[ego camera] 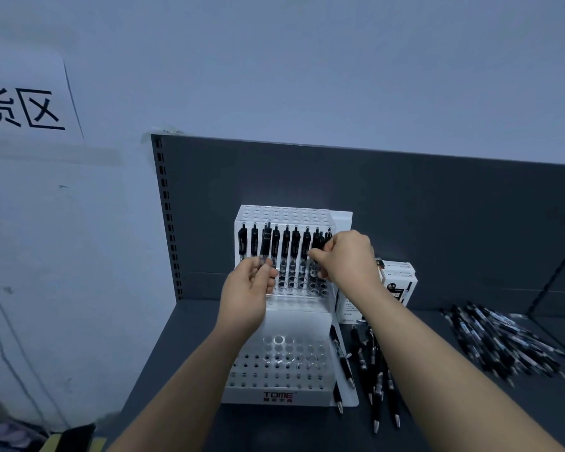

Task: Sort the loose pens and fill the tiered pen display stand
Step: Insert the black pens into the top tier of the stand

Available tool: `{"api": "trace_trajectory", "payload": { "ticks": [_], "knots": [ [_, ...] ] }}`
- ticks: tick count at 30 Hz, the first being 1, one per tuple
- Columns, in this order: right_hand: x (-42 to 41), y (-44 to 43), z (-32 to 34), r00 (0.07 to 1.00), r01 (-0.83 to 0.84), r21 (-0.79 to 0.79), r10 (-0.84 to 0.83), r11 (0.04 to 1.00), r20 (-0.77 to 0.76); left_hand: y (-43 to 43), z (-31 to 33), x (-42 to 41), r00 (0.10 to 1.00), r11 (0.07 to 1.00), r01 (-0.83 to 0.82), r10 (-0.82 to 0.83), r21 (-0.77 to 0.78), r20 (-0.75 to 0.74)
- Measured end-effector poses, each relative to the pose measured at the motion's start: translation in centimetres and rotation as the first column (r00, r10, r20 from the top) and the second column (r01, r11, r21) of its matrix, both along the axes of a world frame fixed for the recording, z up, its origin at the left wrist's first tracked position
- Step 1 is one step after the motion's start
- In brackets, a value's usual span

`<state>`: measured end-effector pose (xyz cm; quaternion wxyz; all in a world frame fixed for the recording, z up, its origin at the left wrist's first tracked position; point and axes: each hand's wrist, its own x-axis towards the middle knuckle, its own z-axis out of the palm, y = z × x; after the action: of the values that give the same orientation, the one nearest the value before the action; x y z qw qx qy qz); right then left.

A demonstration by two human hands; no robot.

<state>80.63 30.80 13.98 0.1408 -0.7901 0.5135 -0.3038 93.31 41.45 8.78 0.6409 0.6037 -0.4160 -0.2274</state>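
Grey shelf, loose pens, pale wall

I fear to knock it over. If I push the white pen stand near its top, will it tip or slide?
Probably it slides or tips easily: the stand looks like light, thin plastic. The pens sit only in an upper row, so weight is high. The broad stepped base likely resists tipping forward.
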Motion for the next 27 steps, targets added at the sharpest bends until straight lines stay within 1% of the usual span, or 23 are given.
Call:
{"api": "trace_trajectory", "payload": {
  "ticks": [5,11,14,17,19,20,21,22,23,24,25,27],
  "knots": [
    [-0.1,0.7,1.0,0.993,0.017,0.0,-0.017,1.0,-0.119,-0.1,0.1,0.0,1.0,1.0,0.002,-0.002,-0.005,0.004],
    [0.2,1.7,2.4,0.942,0.005,-0.04,-0.018,0.999,-0.335,-0.3,0.2,-0.1,1.0,1.0,-0.014,0.014,-0.007,0.016],
    [0.5,1.8,2.6,0.932,0.011,-0.055,-0.03,0.998,-0.361,-0.3,0.2,-0.2,0.998,0.998,-0.057,0.057,-0.018,-0.002],
    [0.3,1.5,2.2,0.939,0.009,-0.036,-0.021,0.999,-0.343,-0.2,0.3,-0.4,0.998,0.997,-0.069,0.069,-0.027,-0.002],
    [-0.1,1.1,2.0,0.962,0.013,-0.028,-0.02,1.0,-0.273,-0.1,0.5,-0.5,0.998,0.998,-0.055,0.055,-0.036,-0.001],
    [-0.5,1.0,1.9,0.978,0.013,-0.02,-0.017,1.0,-0.208,-0.1,0.7,-0.6,0.999,0.998,-0.043,0.043,-0.043,-0.001],
    [-0.8,1.0,2.0,0.993,-0.007,-0.011,0.006,1.0,-0.115,-0.1,0.8,-0.7,1.0,0.998,-0.03,0.029,-0.051,-0.005],
    [-1.1,1.1,2.2,0.999,-0.048,0.007,0.047,0.999,0.01,-0.2,1.0,-0.9,1.0,0.998,-0.013,0.013,-0.058,-0.013],
    [-1.3,1.4,2.4,0.984,-0.107,0.041,0.099,0.993,0.15,-0.2,1.2,-1.1,1.0,0.998,0.005,-0.006,-0.06,-0.016],
    [-1.5,1.8,2.7,0.949,-0.18,0.082,0.151,0.98,0.276,-0.3,1.4,-1.3,1.0,0.998,0.023,-0.024,-0.062,-0.017],
    [-1.5,2.1,2.9,0.911,-0.251,0.119,0.193,0.961,0.365,-0.3,1.6,-1.6,0.999,0.997,0.039,-0.04,-0.064,-0.018],
    [-1.5,2.6,3.3,0.857,-0.345,0.18,0.23,0.921,0.462,-0.4,2.0,-2.1,0.997,0.995,0.069,-0.071,-0.066,-0.027]
  ]
}}
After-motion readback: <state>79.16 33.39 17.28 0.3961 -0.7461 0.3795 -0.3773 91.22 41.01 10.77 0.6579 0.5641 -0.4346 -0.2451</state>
